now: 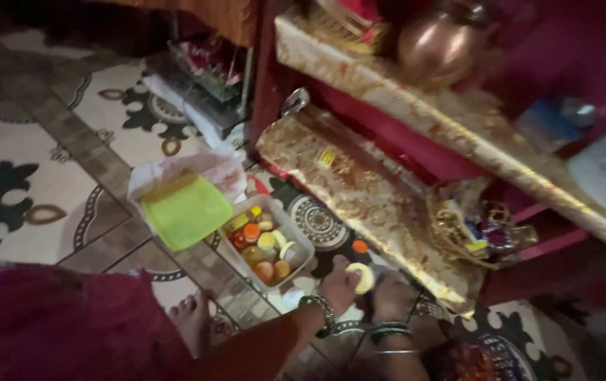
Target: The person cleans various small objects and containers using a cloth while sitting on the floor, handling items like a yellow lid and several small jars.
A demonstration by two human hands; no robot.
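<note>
- Low on the patterned tile floor (28, 183), near the bottom middle of the view: left hand (338, 282), bangle at the wrist, fingers curled round a small round pale-yellow lid or cap (364, 276), gripped at its edge.
- Just beside it, touching or nearly so: right hand (393, 296), dark and blurred, several thin bangles at the wrist; fingers bent downward, grip impossible to tell.
- Left of the hands: rectangular clear plastic tub (301, 240), thin-walled, packed with little round pots (266, 248) capped in orange, yellow and white.
- Beside the tub: flat square lime-green lid (184, 210), smooth and matte, lying on crumpled pinkish plastic wrap (208, 168).
- Small orange cap (360, 246) alone on the floor, just above the hands.
- Right of the hands: low step draped in shiny gold brocade cloth (359, 190), woven, crinkled.
- Above, out of focus: rounded copper pot (438, 44) on a second brocade shelf.
- Bottom left: maroon garment (56, 324) cut off by the frame; bare toes (191, 310) peeking out.
</note>
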